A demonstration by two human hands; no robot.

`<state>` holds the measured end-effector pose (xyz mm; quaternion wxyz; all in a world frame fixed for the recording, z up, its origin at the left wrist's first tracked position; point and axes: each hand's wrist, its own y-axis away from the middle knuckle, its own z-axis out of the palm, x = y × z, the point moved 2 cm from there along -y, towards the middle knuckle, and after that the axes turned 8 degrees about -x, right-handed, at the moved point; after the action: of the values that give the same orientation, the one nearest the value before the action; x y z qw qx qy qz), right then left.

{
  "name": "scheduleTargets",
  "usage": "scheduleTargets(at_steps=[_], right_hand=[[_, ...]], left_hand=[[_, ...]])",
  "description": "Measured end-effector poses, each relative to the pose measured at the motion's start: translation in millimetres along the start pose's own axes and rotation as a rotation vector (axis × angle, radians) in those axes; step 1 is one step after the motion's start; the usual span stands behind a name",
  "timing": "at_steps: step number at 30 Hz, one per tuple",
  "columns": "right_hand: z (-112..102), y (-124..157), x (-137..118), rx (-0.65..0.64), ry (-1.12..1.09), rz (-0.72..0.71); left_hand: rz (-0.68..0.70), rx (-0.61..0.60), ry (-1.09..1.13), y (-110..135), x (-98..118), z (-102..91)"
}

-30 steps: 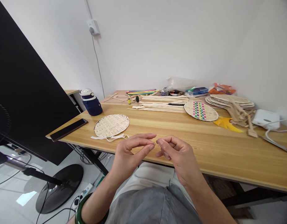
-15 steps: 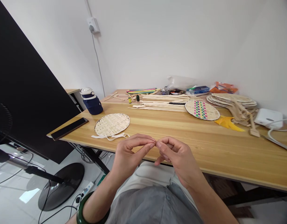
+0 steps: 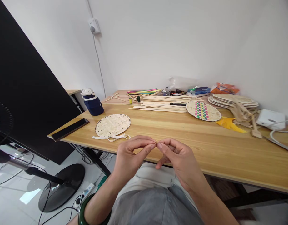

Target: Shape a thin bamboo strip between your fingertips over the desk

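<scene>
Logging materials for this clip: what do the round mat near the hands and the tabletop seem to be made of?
Round mat: pale flat strips woven in a basket pattern, matte, probably bamboo or similar plant fibre. Tabletop: light wood grain with a smooth, faintly glossy finish, either solid wood or a laminate; the view cannot settle which.

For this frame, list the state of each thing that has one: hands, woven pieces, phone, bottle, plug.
left hand: fingertips pinched, something tiny between them, too small to name
right hand: fingertips pinched, meeting the left's
plain woven disc: flat on the table, loose strips at its near edge
coloured woven disc: flat
stack of woven fans: piled
phone: screen dark
bottle: upright, capped
plug: in the wall socket
</scene>
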<state>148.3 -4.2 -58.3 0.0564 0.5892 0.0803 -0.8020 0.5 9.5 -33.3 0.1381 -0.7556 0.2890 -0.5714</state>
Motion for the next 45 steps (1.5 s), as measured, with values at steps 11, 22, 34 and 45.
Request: scheduleTargets(at_steps=[11, 22, 34, 45], right_hand=[[-1, -3, 7, 0.015, -0.036, -0.01], [-4, -5, -1, 0.128, 0.037, -0.117], [6, -10, -15, 0.138, 0.114, -0.409], [9, -9, -19, 0.104, 0.115, -0.356]], left_hand=[[-0.048, -0.009, 0.0, 1, -1, 0.5], [-0.36, 0.046, 0.285, 1, -10, 1.7], [-0.421, 0.007, 0.454, -3, 0, 5.9], [-0.383, 0.014, 0.404, -3, 3, 4.5]])
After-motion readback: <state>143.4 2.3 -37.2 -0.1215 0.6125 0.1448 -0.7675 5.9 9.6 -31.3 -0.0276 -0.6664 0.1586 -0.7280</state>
